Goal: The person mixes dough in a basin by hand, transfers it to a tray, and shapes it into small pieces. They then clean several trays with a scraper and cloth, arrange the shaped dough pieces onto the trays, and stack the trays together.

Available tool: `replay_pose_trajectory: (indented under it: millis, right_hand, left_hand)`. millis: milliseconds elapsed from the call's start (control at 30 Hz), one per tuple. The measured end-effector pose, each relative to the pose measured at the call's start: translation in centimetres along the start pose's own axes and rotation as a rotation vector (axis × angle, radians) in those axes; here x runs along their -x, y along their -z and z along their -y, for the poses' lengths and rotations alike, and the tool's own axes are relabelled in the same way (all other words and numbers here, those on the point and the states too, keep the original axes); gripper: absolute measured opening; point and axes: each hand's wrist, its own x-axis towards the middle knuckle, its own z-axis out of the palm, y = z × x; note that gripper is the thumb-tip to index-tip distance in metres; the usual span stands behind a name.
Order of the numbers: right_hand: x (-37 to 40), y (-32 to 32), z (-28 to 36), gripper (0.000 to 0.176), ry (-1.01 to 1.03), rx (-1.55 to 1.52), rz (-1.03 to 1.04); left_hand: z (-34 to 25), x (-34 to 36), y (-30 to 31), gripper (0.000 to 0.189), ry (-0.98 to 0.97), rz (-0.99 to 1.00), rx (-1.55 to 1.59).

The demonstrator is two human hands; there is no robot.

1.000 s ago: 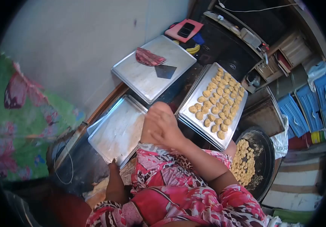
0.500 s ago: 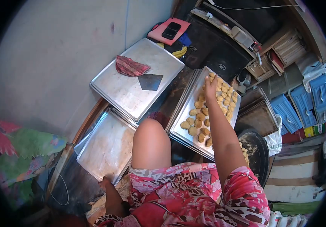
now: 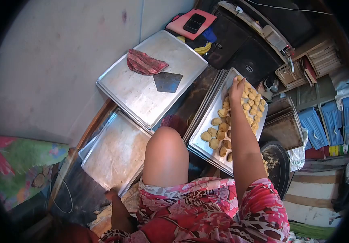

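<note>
The right hand (image 3: 236, 90) reaches over dough pieces (image 3: 246, 107) on the stacked tray (image 3: 207, 125), the left hand (image 3: 112, 194) at the lower tray (image 3: 115, 150); cannot tell whether either grips; pieces presumably light, soft, best pinched gently sideways.

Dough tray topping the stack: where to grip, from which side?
Probably the rim of the dough tray, at both long edges, coming from the end nearest the person. Dough pieces crowd the middle, and the stacked trays beneath block its underside.
</note>
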Motion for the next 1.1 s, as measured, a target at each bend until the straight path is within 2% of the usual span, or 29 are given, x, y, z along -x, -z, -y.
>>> replay_pose_trajectory:
  millis: [33,100,133,200,267,300,333,367,400,433,467,500,567,600,633,667,700,733,767,800,833,900,933,1033,1067,1100]
  right_hand:
    - [-0.3,0.0,-0.7,0.08,-0.003,0.002,0.005]
    - [-0.6,-0.2,-1.1,0.081,-0.072,-0.238,0.017]
    - [-0.4,0.0,-0.7,0.082,-0.068,-0.185,-0.018]
    - [-0.6,0.0,-2.1,0.079,-0.034,-0.121,0.071]
    - [-3.3,-0.6,-7.6,0.074,-0.176,-0.29,0.223]
    - [-1.6,-0.2,-3.4,0.073,-0.022,-0.2,-0.003]
    - [-0.9,0.9,-0.3,0.072,-0.072,-0.312,0.021]
    - [-0.9,1.5,0.6,0.07,-0.048,-0.33,0.001]
    - [0.9,2.9,5.5,0.07,-0.071,-0.356,0.02]
    - [2.0,3.3,7.2,0.069,-0.058,-0.425,0.015]
    - [4.0,3.6,10.3,0.066,-0.073,-0.591,0.042]
    - [6.4,4.3,13.9,0.064,-0.009,-0.581,0.116]
    - [11.7,5.0,19.1,0.063,0.148,-0.585,0.262]
    - [14.2,5.1,21.0,0.062,0.242,-0.596,0.334]
    - [17.1,4.8,22.8,0.067,0.233,-0.725,0.394]
    - [19.8,4.8,25.0,0.07,0.228,-0.735,0.446]
    - [22.2,4.3,25.9,0.071,0.177,-0.743,0.527]
    - [24.0,4.4,26.9,0.07,0.202,-0.63,0.656]
    - [25.6,4.5,27.8,0.068,0.224,-0.514,0.783]
    - [27.6,3.9,28.0,0.068,0.298,-0.555,0.828]
    - [29.5,2.9,27.6,0.068,0.374,-0.596,0.872]
    - [32.2,2.1,26.7,0.066,0.461,-0.569,0.978]
    - [32.4,2.0,26.9,0.066,0.466,-0.562,0.966]
    - [32.7,2.0,27.1,0.063,0.482,-0.521,1.02]
    - [32.4,1.6,26.9,0.063,0.446,-0.548,0.983]
    - [32.1,1.2,26.5,0.064,0.412,-0.572,0.94]
  left_hand:
    - [0.1,0.1,0.1,0.047,-0.021,-0.007,0.046]
    - [-0.1,0.5,0.3,0.05,-0.037,-0.019,0.09]
    - [-0.6,1.0,0.3,0.051,-0.056,-0.029,0.055]
    - [0.4,0.2,0.0,0.052,-0.093,-0.026,-0.045]
    - [-0.7,1.0,0.8,0.055,0.024,-0.004,-0.162]
    - [-0.4,0.8,1.0,0.053,-0.043,0.026,-0.152]
    - [0.4,0.0,0.3,0.053,-0.108,0.009,-0.167]
    - [0.0,0.3,0.8,0.054,-0.046,0.053,-0.091]
    - [-0.3,0.7,1.0,0.055,-0.032,0.042,-0.038]
    - [-0.5,0.6,0.8,0.056,0.033,0.047,0.014]
    - [-0.8,0.9,0.9,0.06,0.076,0.055,0.029]
    - [-0.8,1.0,0.9,0.06,0.086,0.049,0.029]
    - [-0.8,0.4,0.0,0.067,0.063,0.164,0.031]
    - [0.4,-0.8,-1.3,0.073,-0.074,0.25,0.082]
    - [-0.3,-1.0,-1.4,0.073,-0.087,0.255,0.081]
    - [-1.5,-1.2,-1.5,0.076,-0.052,0.346,0.026]
    - [-2.9,-1.2,-1.5,0.078,-0.016,0.434,-0.028]
    - [-4.5,0.0,-1.1,0.078,-0.027,0.435,-0.025]
    - [-6.3,2.1,-0.7,0.079,0.078,0.307,0.069]
    - [-7.5,3.4,0.0,0.08,0.183,0.177,0.165]
    - [-7.9,3.3,0.1,0.08,0.175,0.18,0.171]
    - [-8.4,2.5,-0.2,0.085,0.253,0.406,0.322]
    - [-4.5,-2.8,-6.0,0.088,0.216,0.7,0.624]
    - [-8.1,-1.8,-5.3,0.092,0.096,0.794,0.483]
    - [-9.2,-0.8,-5.5,0.096,0.083,0.572,0.466]
    - [-10.2,0.1,-5.3,0.096,0.052,0.598,0.448]
